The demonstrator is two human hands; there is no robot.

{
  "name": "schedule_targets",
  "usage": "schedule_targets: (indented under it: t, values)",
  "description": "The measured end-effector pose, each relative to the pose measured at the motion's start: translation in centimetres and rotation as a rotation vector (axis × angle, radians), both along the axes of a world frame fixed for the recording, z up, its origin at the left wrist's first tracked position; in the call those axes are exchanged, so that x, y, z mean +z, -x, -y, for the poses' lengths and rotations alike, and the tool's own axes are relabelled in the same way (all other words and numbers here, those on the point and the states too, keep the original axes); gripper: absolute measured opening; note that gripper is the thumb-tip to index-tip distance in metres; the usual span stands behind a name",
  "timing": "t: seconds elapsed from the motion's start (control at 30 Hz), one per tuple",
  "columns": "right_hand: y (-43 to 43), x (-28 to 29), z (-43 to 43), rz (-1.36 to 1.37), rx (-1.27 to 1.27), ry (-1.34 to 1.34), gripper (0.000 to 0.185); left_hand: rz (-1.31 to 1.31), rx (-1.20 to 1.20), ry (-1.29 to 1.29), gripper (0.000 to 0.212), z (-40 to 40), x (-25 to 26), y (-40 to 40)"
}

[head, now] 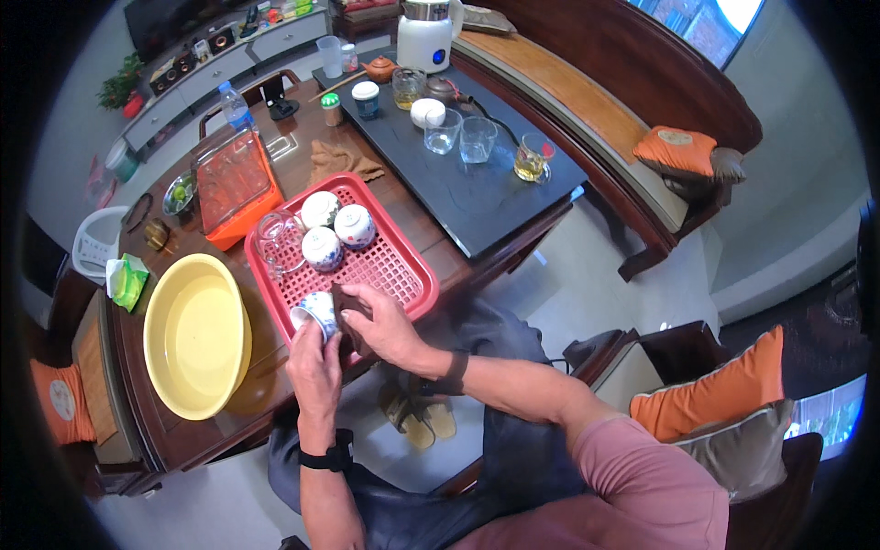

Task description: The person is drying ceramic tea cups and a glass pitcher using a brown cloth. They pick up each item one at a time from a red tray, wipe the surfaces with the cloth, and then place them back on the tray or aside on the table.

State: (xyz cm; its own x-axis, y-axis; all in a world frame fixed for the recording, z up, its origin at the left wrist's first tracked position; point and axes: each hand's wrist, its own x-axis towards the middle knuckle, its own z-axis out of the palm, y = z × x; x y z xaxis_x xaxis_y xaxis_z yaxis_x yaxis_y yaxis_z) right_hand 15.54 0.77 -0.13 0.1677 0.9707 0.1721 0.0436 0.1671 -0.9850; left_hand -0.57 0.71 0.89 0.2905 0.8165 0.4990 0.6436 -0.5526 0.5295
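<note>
A blue-and-white porcelain cup (pixel 316 309) is tilted on its side in my left hand (pixel 315 364), over the near corner of a red perforated plastic tray (pixel 385 275). My right hand (pixel 385 326) presses a dark brown cloth (pixel 349 323) against the cup's base end. Inside the tray, a white cup with a dark pattern (pixel 320 208) and two blue-and-white cups (pixel 355 226) (pixel 322 248) stand upside down. Beside them is a clear glass mug (pixel 278 244). Part of the cup's outside is hidden by my fingers and the cloth.
Left of the tray stands a yellow basin (pixel 199 337) holding water. Behind it is an orange box (pixel 240 199) with a clear lid. A brown rag (pixel 340 163) lies near a black tea board (pixel 474 199) bearing glasses (pixel 477 139), teapots and a white electric kettle (pixel 425 41).
</note>
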Motion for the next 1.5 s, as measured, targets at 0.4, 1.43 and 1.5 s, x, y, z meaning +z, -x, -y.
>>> schedule_targets:
  t: [0.4, 1.43, 1.5]
  values:
    - [-1.1, -0.1, -0.9, -0.415, 0.175, 0.180, 0.034, -0.002, 0.006, 0.011, 0.036, 0.0, -1.5, 0.5]
    - [0.6, 1.4, -0.1, 0.546, 0.100, -0.537, 0.035, 0.474, -0.040, 0.590, 0.026, 0.2, 0.9, 0.3]
    - [0.2, 1.8, -0.8, 0.572, 0.074, -0.542, 0.034, 0.379, -0.083, 0.475, 0.023, 0.6, 1.2, 0.3]
